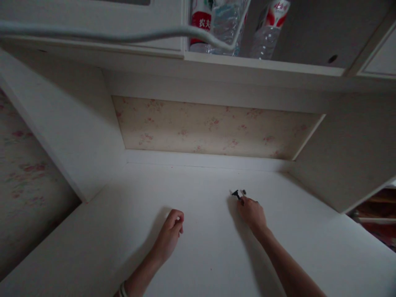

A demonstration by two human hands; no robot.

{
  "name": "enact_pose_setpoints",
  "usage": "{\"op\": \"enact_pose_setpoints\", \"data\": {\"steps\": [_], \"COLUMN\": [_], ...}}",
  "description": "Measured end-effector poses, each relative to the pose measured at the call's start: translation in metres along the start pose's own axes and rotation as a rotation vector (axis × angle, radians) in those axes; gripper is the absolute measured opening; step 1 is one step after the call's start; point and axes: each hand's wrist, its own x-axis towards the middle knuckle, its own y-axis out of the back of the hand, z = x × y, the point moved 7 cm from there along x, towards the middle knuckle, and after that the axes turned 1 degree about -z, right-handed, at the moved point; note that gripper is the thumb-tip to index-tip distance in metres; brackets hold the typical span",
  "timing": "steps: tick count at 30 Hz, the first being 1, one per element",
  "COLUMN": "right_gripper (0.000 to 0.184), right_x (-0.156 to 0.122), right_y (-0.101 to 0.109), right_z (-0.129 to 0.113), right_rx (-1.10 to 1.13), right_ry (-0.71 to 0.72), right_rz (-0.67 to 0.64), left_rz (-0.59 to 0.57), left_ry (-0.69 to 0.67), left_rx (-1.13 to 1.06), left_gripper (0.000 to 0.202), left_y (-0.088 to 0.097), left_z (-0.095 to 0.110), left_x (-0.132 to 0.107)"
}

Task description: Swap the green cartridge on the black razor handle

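Note:
My right hand rests on the white desk top with its fingers closed on a small black tool whose tip sticks out past the fingertips. A tiny grey piece lies just beyond that tip. My left hand lies on the desk to the left, fingers loosely curled, with nothing visible in it. A pale band sits on my left wrist.
A floral back panel closes the desk niche, with white side walls left and right. Overhead, a shelf carries plastic water bottles, and a grey cable hangs across the top. Cluttered shelves show at far right.

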Motion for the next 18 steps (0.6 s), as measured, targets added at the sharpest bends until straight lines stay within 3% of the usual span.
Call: {"op": "enact_pose_setpoints", "data": {"steps": [11,18], "right_gripper": [0.028,0.03], "right_x": [-0.001,-0.007], "right_y": [-0.004,0.009], "right_z": [-0.003,-0.004], "right_rx": [-0.093,-0.021], "right_ry": [0.034,0.063], "right_rz": [-0.011,0.053], "left_rz": [-0.013,-0.037], "left_ry": [-0.072,-0.146], "left_rx": [0.031,0.09], "left_gripper": [0.009,0.011], "left_y": [-0.003,-0.007], "left_z": [0.008,0.013], "left_x": [-0.001,-0.002]}}
